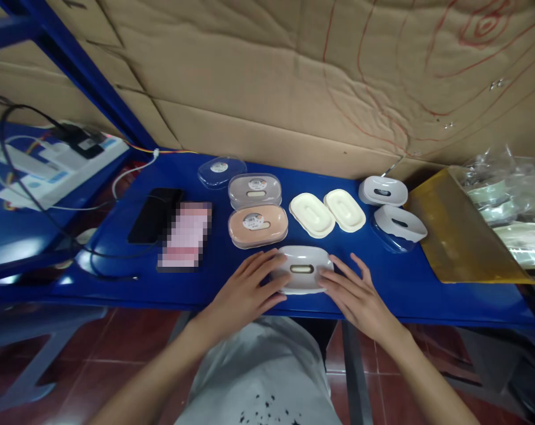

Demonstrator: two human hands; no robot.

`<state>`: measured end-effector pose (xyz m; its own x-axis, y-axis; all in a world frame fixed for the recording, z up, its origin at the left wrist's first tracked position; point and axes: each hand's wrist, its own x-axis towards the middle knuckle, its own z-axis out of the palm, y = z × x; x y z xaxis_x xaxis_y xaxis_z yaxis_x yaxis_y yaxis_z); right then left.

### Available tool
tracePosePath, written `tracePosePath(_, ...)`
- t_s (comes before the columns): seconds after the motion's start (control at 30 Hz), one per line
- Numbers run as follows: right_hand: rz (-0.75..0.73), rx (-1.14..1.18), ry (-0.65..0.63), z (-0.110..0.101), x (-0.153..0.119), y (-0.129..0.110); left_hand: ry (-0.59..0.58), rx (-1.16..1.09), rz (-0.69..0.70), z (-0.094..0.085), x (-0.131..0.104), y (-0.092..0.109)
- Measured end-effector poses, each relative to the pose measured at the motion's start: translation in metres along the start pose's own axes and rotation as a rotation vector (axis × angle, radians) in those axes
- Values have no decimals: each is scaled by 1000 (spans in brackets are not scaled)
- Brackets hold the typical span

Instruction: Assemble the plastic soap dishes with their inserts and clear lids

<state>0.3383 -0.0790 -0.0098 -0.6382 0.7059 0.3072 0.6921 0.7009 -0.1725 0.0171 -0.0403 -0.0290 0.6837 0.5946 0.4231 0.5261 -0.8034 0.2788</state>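
Note:
On the blue table near its front edge sits a white oval soap dish [306, 282] with a slot in its middle; something cream shows through the slot. The fingers of my left hand [250, 283] hold its left end. Its right end is held by my right hand [354, 289], with some fingers spread above the rim. Just beyond lie a peach soap dish [245, 235] and a white one [236, 186], both under clear labelled covers. Two cream oval trays [312, 215] lie side by side to their right.
Two more white dishes [385, 192] stand at the right, one tilted on a clear cover [395, 242]. Beyond is an open box [453, 236] of bagged pieces. At left are a labelled clear lid [232, 168], two phones [150, 221], cables and a power strip [68, 168].

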Motion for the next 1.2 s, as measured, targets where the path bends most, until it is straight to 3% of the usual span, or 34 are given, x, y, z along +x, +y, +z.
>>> tracePosePath(0.4, -51, -134, 42, 8, 6, -11, 41, 91, 5, -2, -7, 6)
tracePosePath(0.7, 9, -101, 116, 20, 5, -20, 53, 90, 8, 0, -10, 7)
tracePosePath(0.9, -10, 8, 67, 9, 11, 5, 1, 77, -17, 1, -7, 6)
tracePosePath(1.07, 343, -244, 167, -10, 17, 59, 19, 61, -71, 1, -4, 6)
tracePosePath(1.2, 622, -471, 197, -18, -10, 86, 73, 17, -120, 2, -5, 3)
